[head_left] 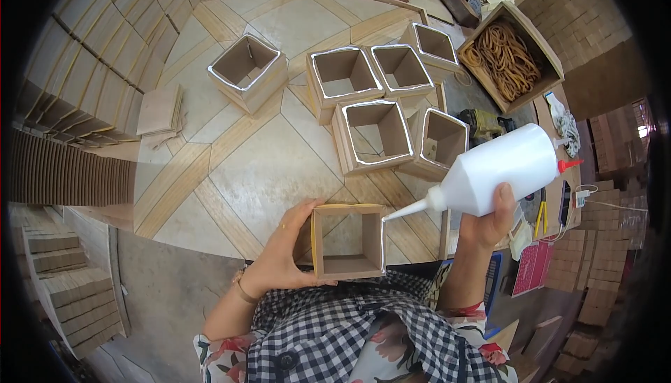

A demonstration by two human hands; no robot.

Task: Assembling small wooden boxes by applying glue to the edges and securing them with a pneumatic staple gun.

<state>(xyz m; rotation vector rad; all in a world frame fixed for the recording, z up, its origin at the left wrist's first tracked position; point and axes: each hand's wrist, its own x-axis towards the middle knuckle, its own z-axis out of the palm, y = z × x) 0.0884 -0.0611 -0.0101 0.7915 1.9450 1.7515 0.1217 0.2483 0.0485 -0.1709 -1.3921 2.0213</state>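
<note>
A square wooden box frame (349,270) sits at the near edge of the table, its open side facing up. My left hand (285,243) grips it from the left, thumb at the near side and fingers at the far side. In my right hand (493,219) is a white plastic glue bottle (500,166), tilted so its long nozzle (407,210) meets the top right corner of the frame. A white glue line runs down the frame's right rim; the other rims show bare wood. Several similar boxes with white glue on their rims, such as this one (372,135), stand farther off.
One more glued box (246,65) stands apart at the left. Thin wooden panels (159,109) lie at the table's left edge. A wooden crate (549,53) of brown rubber bands is at the far right, near a dark yellow-and-black tool (484,124). Stacked boards (105,47) rise at the left.
</note>
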